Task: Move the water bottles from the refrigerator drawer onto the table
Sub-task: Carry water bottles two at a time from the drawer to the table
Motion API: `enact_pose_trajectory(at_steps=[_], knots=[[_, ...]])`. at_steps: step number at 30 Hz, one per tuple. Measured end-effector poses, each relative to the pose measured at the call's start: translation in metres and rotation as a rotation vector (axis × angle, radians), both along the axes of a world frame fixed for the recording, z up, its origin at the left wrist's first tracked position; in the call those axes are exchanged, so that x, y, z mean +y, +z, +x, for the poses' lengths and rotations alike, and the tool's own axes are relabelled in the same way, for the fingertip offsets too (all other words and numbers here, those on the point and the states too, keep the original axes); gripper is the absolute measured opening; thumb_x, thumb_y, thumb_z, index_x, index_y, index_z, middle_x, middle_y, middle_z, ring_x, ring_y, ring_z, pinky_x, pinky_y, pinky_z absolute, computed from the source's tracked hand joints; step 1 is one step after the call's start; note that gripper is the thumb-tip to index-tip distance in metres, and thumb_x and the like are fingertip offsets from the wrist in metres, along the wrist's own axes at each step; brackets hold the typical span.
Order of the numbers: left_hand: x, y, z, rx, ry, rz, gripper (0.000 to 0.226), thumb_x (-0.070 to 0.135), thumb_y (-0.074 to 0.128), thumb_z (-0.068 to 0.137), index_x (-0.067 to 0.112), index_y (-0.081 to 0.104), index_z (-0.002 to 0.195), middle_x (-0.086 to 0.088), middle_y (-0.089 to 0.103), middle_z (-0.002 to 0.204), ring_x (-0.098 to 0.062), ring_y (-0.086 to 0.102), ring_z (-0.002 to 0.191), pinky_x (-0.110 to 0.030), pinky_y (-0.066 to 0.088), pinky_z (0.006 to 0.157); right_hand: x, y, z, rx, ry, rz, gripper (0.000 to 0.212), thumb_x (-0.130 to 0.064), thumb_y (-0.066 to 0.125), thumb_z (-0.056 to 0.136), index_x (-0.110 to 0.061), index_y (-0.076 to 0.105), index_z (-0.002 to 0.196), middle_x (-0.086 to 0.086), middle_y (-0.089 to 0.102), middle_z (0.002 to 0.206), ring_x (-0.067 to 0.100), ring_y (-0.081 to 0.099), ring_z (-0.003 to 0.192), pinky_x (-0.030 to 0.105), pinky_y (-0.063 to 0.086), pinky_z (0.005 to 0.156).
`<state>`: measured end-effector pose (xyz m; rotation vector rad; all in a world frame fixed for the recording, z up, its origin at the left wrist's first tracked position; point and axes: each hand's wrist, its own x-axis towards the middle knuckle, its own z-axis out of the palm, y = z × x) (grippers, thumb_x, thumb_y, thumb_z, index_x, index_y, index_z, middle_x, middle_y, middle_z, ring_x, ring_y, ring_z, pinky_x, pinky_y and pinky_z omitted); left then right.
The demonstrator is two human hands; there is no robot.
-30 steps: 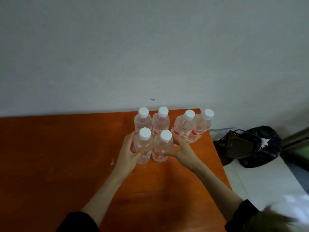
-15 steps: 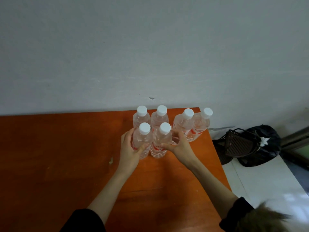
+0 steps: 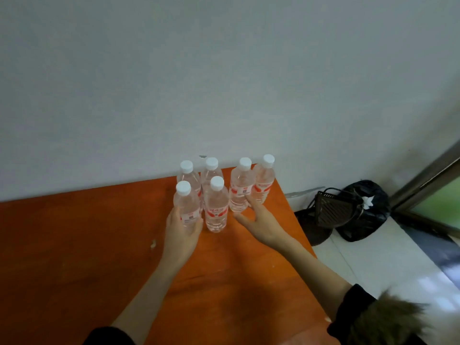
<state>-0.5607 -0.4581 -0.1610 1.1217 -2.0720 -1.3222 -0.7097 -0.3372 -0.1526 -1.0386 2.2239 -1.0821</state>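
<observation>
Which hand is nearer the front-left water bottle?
Left. The left hand grips the front-left water bottle low on its body. The right hand is apart from it, past the front-right bottle.

Single view only: head-worn wide-angle camera, looking forward and down from above the near edge of the orange desk [image 3: 74,245]. Faces the pale wall [image 3: 224,70] behind the desk; wall fills the upper half of frame. Close range: both forearms enter from the bottom edge, and the water bottles [image 3: 216,205] stand mid-frame at arm's reach. Right margin takes in the floor [image 3: 373,257] and a window frame [image 3: 428,170]. Straight lines bow toward the edges.
</observation>
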Motion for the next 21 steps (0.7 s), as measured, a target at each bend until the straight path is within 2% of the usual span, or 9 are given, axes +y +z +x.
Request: enact_pose_trajectory(at_steps=[3, 5, 7, 10, 12, 15, 18, 21], knots=[[0.033, 0.016, -0.005, 0.050, -0.127, -0.127, 0.063, 0.032, 0.059, 0.088, 0.025, 0.029, 0.143, 0.003, 0.033, 0.149, -0.013, 0.033, 0.135, -0.042, 0.033, 0.109, 0.044, 0.023, -0.002, 0.208, -0.005, -0.007, 0.066, -0.042, 0.055, 0.090, -0.026, 0.023, 0.146, -0.001, 0.030, 0.152, 0.016, 0.028, 0.139, 0.024, 0.022, 0.106], [0.060, 0.028, -0.014, 0.045, -0.247, -0.259, 0.066, 0.036, 0.057, 0.088, 0.025, 0.025, 0.145, 0.003, 0.023, 0.154, -0.014, 0.021, 0.141, -0.042, 0.025, 0.114, 0.083, 0.038, -0.005, 0.383, -0.046, 0.103, 0.071, -0.049, 0.050, 0.090, -0.023, 0.018, 0.148, 0.003, 0.020, 0.156, 0.020, 0.016, 0.143, 0.035, 0.015, 0.114], [0.092, 0.043, -0.026, 0.007, -0.346, -0.398, 0.068, 0.042, 0.053, 0.089, 0.025, 0.021, 0.147, 0.003, 0.012, 0.157, -0.016, 0.010, 0.144, -0.042, 0.017, 0.116, 0.129, 0.052, -0.005, 0.558, -0.110, 0.246, 0.072, -0.058, 0.040, 0.090, -0.027, 0.012, 0.149, -0.001, 0.009, 0.158, 0.021, 0.002, 0.146, 0.050, 0.006, 0.115], [0.148, 0.070, -0.044, -0.008, -0.509, -0.561, 0.069, 0.051, 0.046, 0.089, 0.031, 0.015, 0.147, 0.006, 0.004, 0.157, -0.015, 0.001, 0.145, -0.043, 0.009, 0.117, 0.210, 0.077, 0.002, 0.756, -0.225, 0.363, 0.074, -0.067, 0.030, 0.087, -0.034, 0.005, 0.148, -0.003, -0.002, 0.159, 0.022, -0.010, 0.145, 0.056, -0.006, 0.112], [0.191, 0.087, -0.055, -0.013, -0.623, -0.711, 0.070, 0.056, 0.040, 0.089, 0.033, 0.010, 0.147, 0.009, -0.002, 0.157, -0.016, -0.006, 0.145, -0.047, 0.002, 0.116, 0.269, 0.097, 0.011, 0.836, -0.316, 0.420, 0.077, -0.071, 0.028, 0.083, -0.036, 0.003, 0.148, -0.003, -0.006, 0.159, 0.022, -0.013, 0.144, 0.056, -0.010, 0.110], [0.259, 0.111, -0.068, -0.005, -0.758, -0.889, 0.073, 0.063, 0.032, 0.087, 0.036, 0.001, 0.147, 0.011, -0.010, 0.156, -0.016, -0.014, 0.144, -0.050, -0.006, 0.114, 0.357, 0.125, 0.029, 0.910, -0.475, 0.516, 0.082, -0.074, 0.028, 0.080, -0.037, 0.002, 0.147, -0.002, -0.007, 0.159, 0.023, -0.013, 0.145, 0.061, -0.007, 0.110], [0.334, 0.133, -0.075, 0.041, -0.862, -1.001, 0.073, 0.067, 0.024, 0.085, 0.038, -0.006, 0.146, 0.010, -0.013, 0.156, -0.017, -0.018, 0.143, -0.050, -0.009, 0.113, 0.440, 0.146, 0.056, 0.931, -0.633, 0.598, 0.083, -0.075, 0.029, 0.080, -0.038, -0.002, 0.147, -0.002, -0.010, 0.158, 0.023, -0.013, 0.145, 0.062, -0.006, 0.110], [0.410, 0.152, -0.078, 0.170, -0.960, -1.046, 0.072, 0.066, 0.025, 0.085, 0.039, -0.002, 0.146, 0.008, -0.007, 0.158, -0.019, -0.013, 0.144, -0.051, -0.008, 0.113, 0.517, 0.162, 0.086, 0.945, -0.781, 0.666, 0.085, -0.078, 0.019, 0.075, -0.038, -0.002, 0.147, -0.001, -0.009, 0.158, 0.024, -0.012, 0.145, 0.062, -0.005, 0.109]])
